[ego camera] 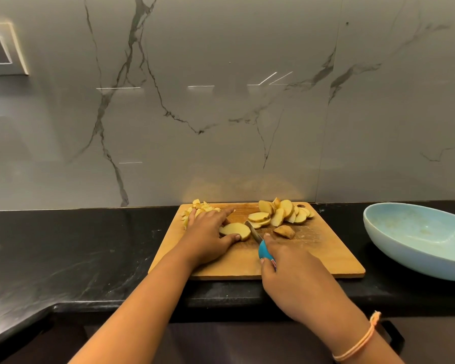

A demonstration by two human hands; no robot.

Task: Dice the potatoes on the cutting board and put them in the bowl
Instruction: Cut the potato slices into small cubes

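While the left hand (208, 232) steadies a potato slice (234, 229) right next to the knife (255, 235), the main danger is plain: the thumb lies at the near edge of the slice, just beside the blade, and a slip on the wet cut face could carry the edge into it. A slice that skids as the blade presses would also give ragged, uneven dice.

That left hand lies low over the slice, thumb against its near side and fingers reaching past its far side, so the piece is held between them, flat on the cutting board (313, 258). The right hand (292, 271) is wrapped round the knife's blue handle, forefinger stretched along the top toward the blade. The tip rests at the slice's right end, and whether it has bitten in yet I cannot tell.

Just right of the blade lies a single wedge (284, 231). Behind it, a heap of uncut slices (281, 214) fills the board's far right. Diced pieces (197, 207) sit at the far left corner, partly behind the left hand, some at the very edge — a nudge could push them off onto the black tabletop (90, 245).

A pale blue bowl (405, 258) stands on the tabletop to the right, apart from the board; no potato shows in it, so most of the job looks undone.
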